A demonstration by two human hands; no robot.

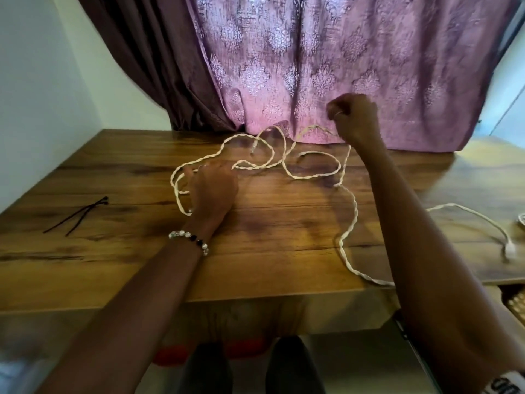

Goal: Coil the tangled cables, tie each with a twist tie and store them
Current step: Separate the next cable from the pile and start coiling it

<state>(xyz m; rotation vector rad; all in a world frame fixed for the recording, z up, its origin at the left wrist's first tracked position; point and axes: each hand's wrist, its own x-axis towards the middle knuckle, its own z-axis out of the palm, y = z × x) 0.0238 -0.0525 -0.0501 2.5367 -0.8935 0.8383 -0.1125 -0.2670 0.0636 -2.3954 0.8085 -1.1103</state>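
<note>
A long cream twisted cable (349,211) lies in loose loops across the wooden table (270,245). My left hand (211,189) rests on the loops at the left, its fingers curled over the strands. My right hand (355,118) is raised above the far edge and pinches a strand, which hangs down from it to the table. Another cream cable (477,220) with a white plug end lies at the right. Two black ties (76,216) lie crossed on the table at the left.
A purple patterned curtain (341,66) hangs behind the table's far edge. A white wall is at the left. Below the near edge I see my dark shoes (250,368) and something red on the floor.
</note>
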